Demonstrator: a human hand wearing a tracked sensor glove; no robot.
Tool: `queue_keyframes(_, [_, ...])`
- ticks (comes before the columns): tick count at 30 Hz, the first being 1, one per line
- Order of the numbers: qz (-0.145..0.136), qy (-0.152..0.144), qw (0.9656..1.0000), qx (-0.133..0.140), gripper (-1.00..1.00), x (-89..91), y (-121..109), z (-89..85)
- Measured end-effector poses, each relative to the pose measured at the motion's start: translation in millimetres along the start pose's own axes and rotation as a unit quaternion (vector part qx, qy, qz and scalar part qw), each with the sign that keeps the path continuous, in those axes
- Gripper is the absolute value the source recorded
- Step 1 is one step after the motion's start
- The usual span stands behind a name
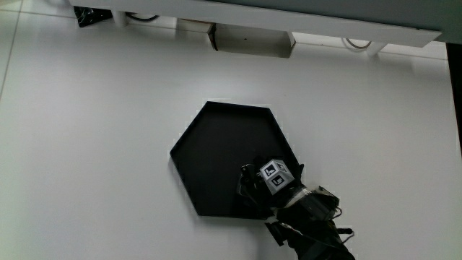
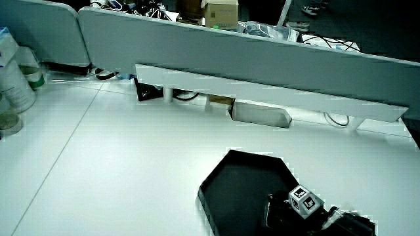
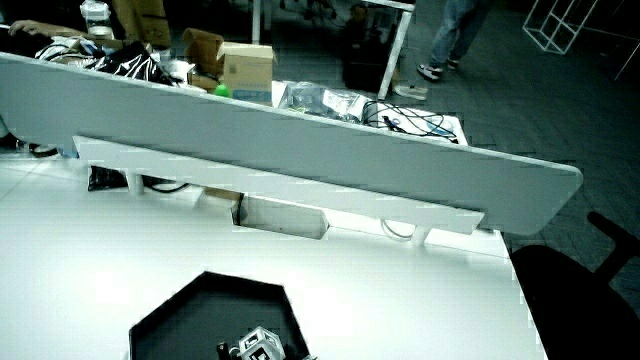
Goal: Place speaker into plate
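Observation:
A black hexagonal plate point(image 1: 216, 144) lies on the white table and shows in both side views point(image 2: 243, 174) point(image 3: 200, 300). The gloved hand point(image 1: 260, 189), with a patterned cube point(image 1: 276, 175) on its back, is over the plate's corner nearest the person. Its fingers are curled around a small black blocky speaker point(image 1: 249, 184), held low inside the plate. Whether the speaker touches the plate floor cannot be told. In a side view the speaker point(image 2: 279, 211) shows as a dark box beside the hand point(image 2: 292, 213). The hand point(image 3: 250, 350) barely shows in a side view.
A low grey partition point(image 2: 249, 56) with a white rail point(image 2: 262, 88) runs along the table's edge farthest from the person. A pale box point(image 1: 249, 40) sits under the rail. Bottles point(image 2: 16, 72) stand near a table corner.

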Motion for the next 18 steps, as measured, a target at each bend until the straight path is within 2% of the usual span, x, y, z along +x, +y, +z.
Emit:
queue_keyframes(3, [0.020, -0.017, 0.9995, -0.018, 0.00, -10.5, 8.7, 0.5])
queue_keyframes(6, [0.040, -0.030, 0.9974, -0.052, 0.00, -19.6, 20.8, -9.7])
queue_keyframes(9, [0.037, -0.049, 0.9960, -0.065, 0.00, -24.2, 25.1, -19.5])
queue_keyframes(11, [0.035, -0.049, 0.9952, -0.076, 0.00, -24.8, 24.5, -21.5])
queue_keyframes(13, [0.039, -0.057, 0.9930, -0.096, 0.00, -28.5, 28.4, -31.4])
queue_keyframes(15, [0.046, -0.067, 0.9915, -0.102, 0.00, -31.5, 27.2, -36.8])
queue_keyframes(17, [0.044, -0.062, 0.9909, -0.111, 0.00, -31.2, 26.6, -36.8])
queue_keyframes(18, [0.045, -0.070, 0.9894, -0.119, 0.00, -32.4, 27.5, -37.2])
